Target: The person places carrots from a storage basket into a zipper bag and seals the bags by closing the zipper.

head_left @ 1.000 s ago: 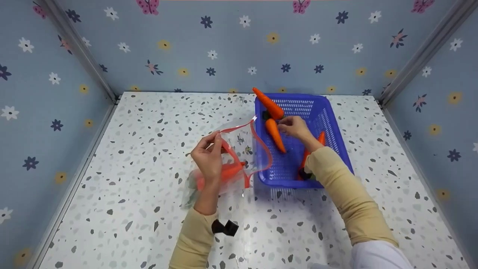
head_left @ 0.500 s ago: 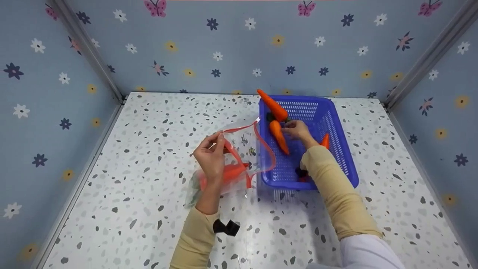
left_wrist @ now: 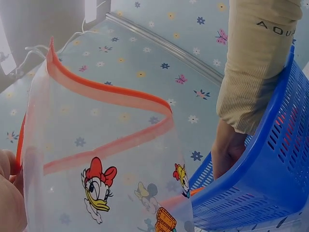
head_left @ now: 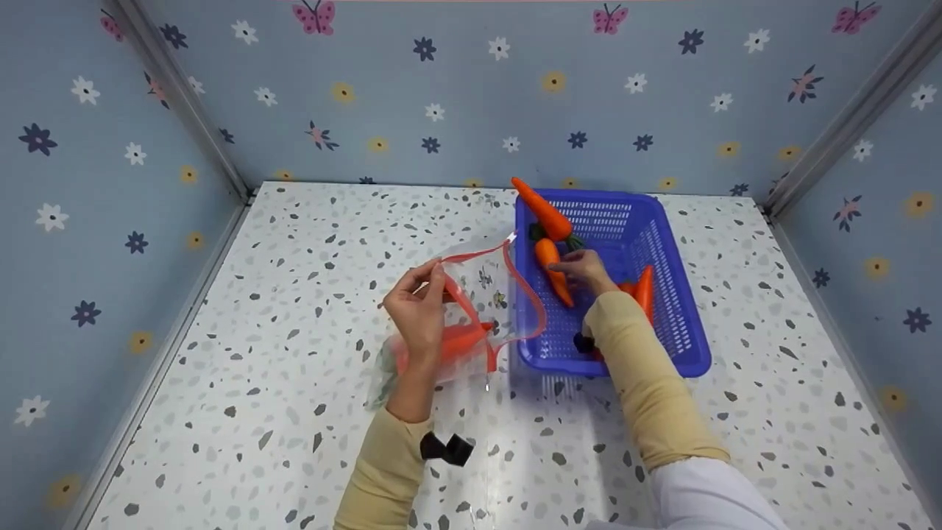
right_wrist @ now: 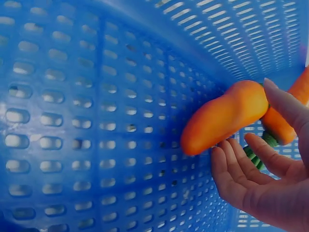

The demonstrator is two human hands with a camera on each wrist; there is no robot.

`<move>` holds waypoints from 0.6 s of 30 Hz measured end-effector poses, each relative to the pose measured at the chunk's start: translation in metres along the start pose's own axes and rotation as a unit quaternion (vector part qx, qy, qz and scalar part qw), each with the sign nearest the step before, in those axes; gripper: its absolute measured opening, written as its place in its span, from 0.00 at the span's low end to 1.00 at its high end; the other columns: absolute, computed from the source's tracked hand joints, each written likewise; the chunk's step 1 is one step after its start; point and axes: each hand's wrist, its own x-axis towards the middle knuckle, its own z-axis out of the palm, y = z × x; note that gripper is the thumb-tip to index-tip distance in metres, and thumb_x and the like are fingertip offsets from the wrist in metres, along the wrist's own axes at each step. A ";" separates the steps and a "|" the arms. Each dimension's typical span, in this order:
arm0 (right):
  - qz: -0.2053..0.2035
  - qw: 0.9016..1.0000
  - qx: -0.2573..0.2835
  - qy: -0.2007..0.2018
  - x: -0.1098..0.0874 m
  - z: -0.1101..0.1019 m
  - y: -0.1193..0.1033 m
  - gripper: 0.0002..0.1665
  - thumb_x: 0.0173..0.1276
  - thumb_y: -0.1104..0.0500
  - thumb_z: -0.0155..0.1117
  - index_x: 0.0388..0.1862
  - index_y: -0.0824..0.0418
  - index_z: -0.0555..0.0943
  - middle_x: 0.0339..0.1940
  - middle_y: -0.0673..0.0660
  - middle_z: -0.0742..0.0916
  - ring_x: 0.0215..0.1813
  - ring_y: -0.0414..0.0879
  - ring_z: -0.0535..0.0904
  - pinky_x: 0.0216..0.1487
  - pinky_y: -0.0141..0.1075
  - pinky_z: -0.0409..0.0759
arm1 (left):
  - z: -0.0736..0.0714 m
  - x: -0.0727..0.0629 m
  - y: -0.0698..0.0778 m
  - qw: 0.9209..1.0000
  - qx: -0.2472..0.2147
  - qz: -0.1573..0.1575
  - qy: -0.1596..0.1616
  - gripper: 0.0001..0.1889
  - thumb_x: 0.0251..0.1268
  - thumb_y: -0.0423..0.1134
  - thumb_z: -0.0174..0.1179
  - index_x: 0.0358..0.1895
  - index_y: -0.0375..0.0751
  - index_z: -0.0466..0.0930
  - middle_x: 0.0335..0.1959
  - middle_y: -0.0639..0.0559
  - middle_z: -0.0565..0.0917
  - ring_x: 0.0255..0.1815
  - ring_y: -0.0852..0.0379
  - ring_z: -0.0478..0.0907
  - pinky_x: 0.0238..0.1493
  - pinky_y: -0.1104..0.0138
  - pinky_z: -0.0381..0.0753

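Observation:
My left hand pinches one side of the mouth of a clear zip bag with red edging and cartoon prints. The bag's mouth gapes towards the basket, and a carrot lies inside it. Over in the blue plastic basket, my right hand is at a carrot. The right wrist view shows its thumb by the carrot's upper end and its fingers along the underside, loosely bent. Another carrot leans over the basket's far left corner, its green top beside my right hand.
More carrots lie along the basket's right side, partly hidden by my right forearm. The speckled tabletop is bounded by flower-patterned walls at the back and both sides.
My right hand has moved slightly down and left onto the nearer carrot, its thumb now crossing over it. The left hand keeps its hold on the bag. The head view has shifted slightly.

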 end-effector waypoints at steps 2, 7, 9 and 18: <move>0.010 1.000 -0.012 0.000 0.003 0.002 0.003 0.34 0.50 0.59 0.70 0.53 0.70 0.66 0.40 0.59 0.73 0.36 0.48 0.72 0.42 0.39 0.78 | 0.000 0.000 0.000 1.000 0.002 -0.002 0.001 0.07 0.54 0.23 0.56 0.35 0.19 0.78 0.21 0.45 0.76 0.15 0.57 0.75 0.18 0.67 0.79; 0.012 0.999 -0.050 -0.007 0.006 0.004 0.005 0.34 0.49 0.58 0.70 0.53 0.70 0.68 0.47 0.60 0.73 0.41 0.51 0.72 0.46 0.41 0.77 | 0.001 -0.001 0.000 1.000 0.006 -0.009 -0.001 0.07 0.54 0.24 0.56 0.35 0.20 0.78 0.23 0.44 0.77 0.16 0.57 0.76 0.19 0.67 0.80; 0.008 0.998 -0.061 -0.011 0.003 0.004 0.004 0.32 0.49 0.59 0.70 0.51 0.70 0.70 0.44 0.59 0.74 0.40 0.49 0.73 0.44 0.40 0.78 | 0.001 -0.001 0.000 1.000 0.004 -0.012 -0.002 0.08 0.54 0.24 0.56 0.36 0.19 0.78 0.23 0.45 0.77 0.17 0.57 0.76 0.20 0.67 0.80; -0.032 0.994 -0.100 -0.008 0.008 0.008 0.010 0.17 0.46 0.65 0.71 0.34 0.66 0.76 0.25 0.53 0.75 0.25 0.43 0.74 0.31 0.35 0.80 | 0.002 -0.001 -0.001 1.000 0.005 -0.013 0.003 0.07 0.54 0.23 0.56 0.35 0.20 0.78 0.23 0.44 0.77 0.17 0.57 0.76 0.19 0.67 0.80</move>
